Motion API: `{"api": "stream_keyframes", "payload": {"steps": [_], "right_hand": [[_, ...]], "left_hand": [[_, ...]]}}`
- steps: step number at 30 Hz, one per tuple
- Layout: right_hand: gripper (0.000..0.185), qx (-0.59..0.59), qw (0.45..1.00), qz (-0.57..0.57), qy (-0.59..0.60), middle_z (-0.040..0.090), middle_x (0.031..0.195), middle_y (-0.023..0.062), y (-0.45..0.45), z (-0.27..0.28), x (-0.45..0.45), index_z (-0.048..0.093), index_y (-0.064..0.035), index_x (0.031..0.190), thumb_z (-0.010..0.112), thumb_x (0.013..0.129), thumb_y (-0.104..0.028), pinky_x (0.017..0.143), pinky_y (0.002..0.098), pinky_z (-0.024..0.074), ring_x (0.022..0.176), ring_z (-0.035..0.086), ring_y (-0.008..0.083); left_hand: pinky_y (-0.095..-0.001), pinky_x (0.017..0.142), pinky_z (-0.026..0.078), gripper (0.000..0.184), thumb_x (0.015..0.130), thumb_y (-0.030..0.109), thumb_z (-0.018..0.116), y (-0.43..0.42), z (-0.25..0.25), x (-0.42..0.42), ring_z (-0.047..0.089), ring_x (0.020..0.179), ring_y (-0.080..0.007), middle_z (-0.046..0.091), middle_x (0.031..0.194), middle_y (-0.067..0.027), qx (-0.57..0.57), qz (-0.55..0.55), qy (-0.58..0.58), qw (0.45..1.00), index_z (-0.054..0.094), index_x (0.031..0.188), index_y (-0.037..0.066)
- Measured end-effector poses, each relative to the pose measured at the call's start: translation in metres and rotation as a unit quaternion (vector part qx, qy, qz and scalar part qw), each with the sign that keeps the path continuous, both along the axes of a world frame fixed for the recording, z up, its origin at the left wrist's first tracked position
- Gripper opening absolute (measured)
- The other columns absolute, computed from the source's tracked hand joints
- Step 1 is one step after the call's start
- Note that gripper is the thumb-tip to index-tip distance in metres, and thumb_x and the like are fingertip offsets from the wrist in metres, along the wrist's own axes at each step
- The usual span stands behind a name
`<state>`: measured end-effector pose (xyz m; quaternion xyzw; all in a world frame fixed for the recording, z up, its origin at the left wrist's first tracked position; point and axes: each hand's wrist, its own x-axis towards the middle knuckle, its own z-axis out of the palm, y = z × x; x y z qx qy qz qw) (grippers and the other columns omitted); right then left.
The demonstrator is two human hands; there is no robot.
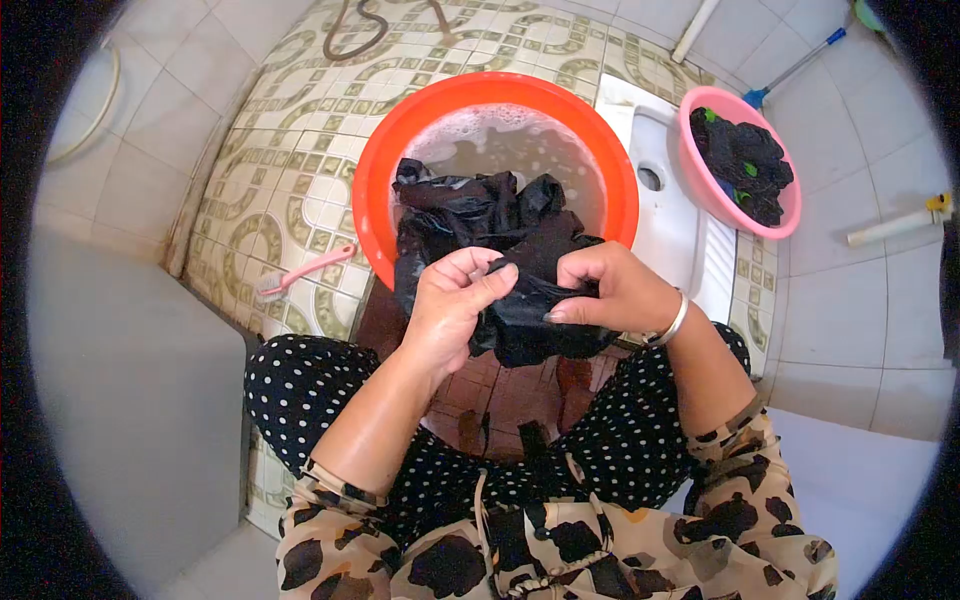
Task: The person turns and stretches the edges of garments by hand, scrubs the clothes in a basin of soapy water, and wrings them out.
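Observation:
A wet black garment (510, 220) hangs over the near rim of a red-orange basin (375, 190), part of it in the cloudy, sudsy water (500, 150). My left hand (455, 300) pinches a fold of the cloth between thumb and fingers. Close beside it on the right, my right hand (610, 290) grips another part of the same fabric, its fingers curled in. A bunched part of the garment droops below both hands, over the reddish-brown floor between my knees. Which part of the garment I hold cannot be made out.
A pink-handled brush (305, 272) lies on the tiles left of the basin. To the right is a white squat toilet (665, 215), with a pink basin (690, 165) of dark clothes (742, 165) beside it. A hose (355, 45) lies at the back; a grey surface (140, 400) stands left.

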<state>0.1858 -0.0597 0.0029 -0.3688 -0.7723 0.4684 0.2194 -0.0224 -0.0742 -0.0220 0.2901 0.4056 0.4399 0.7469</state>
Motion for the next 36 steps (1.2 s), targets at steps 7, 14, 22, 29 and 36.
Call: {"api": "stream_keyframes", "payload": {"steps": [7,14,22,29,36], "right_hand": [[0.023,0.133,0.979,-0.115,0.104,0.058,0.081,0.0084,0.005,0.006,-0.011,0.057,-0.0023,0.094,0.059,0.077,-0.019,0.068,0.0320,0.0436,0.075,0.055,0.0215],[0.017,0.077,0.996,-0.031,0.045,0.059,0.076,0.0106,0.009,0.001,-0.007,0.058,-0.0008,0.084,0.054,0.080,-0.017,0.069,0.0332,0.0445,0.073,0.058,0.0241],[0.012,-0.011,0.993,-0.073,0.096,0.057,0.070,0.0062,0.006,0.002,-0.009,0.056,-0.0005,0.079,0.057,0.078,-0.012,0.064,0.0278,0.0432,0.068,0.053,0.0137],[0.012,-0.022,0.990,-0.074,0.121,0.056,0.070,0.0041,0.005,0.000,-0.011,0.056,-0.0001,0.079,0.056,0.079,-0.012,0.065,0.0264,0.0431,0.068,0.052,0.0117],[0.009,-0.032,0.977,-0.117,0.176,0.056,0.075,0.0038,0.003,0.000,-0.014,0.057,-0.0021,0.082,0.057,0.078,-0.010,0.071,0.0255,0.0432,0.075,0.054,0.0114]], "left_hand": [[-0.0240,0.068,0.046,0.023,0.068,-0.002,0.069,-0.003,0.007,0.004,0.056,0.076,-0.0081,0.060,0.083,-0.0004,0.049,-0.055,0.013,0.997,0.058,0.087,0.006],[-0.0184,0.060,0.042,0.025,0.065,-0.002,0.072,-0.002,0.010,0.004,0.051,0.065,-0.0042,0.055,0.069,0.0050,0.118,-0.079,0.108,0.984,0.057,0.082,0.007],[-0.0191,0.061,0.042,0.027,0.064,-0.001,0.072,0.000,0.012,-0.002,0.051,0.070,-0.0051,0.054,0.077,0.0038,0.069,-0.101,0.039,0.992,0.055,0.082,0.009],[-0.0209,0.069,0.042,0.020,0.073,0.007,0.067,0.002,0.008,-0.006,0.052,0.073,-0.0065,0.056,0.081,0.0029,0.010,-0.113,-0.033,0.993,0.056,0.090,0.008],[-0.0213,0.069,0.042,0.023,0.078,0.009,0.063,0.001,0.013,0.002,0.052,0.073,-0.0068,0.056,0.079,0.0014,0.076,-0.075,0.003,0.994,0.050,0.097,0.008]]}}
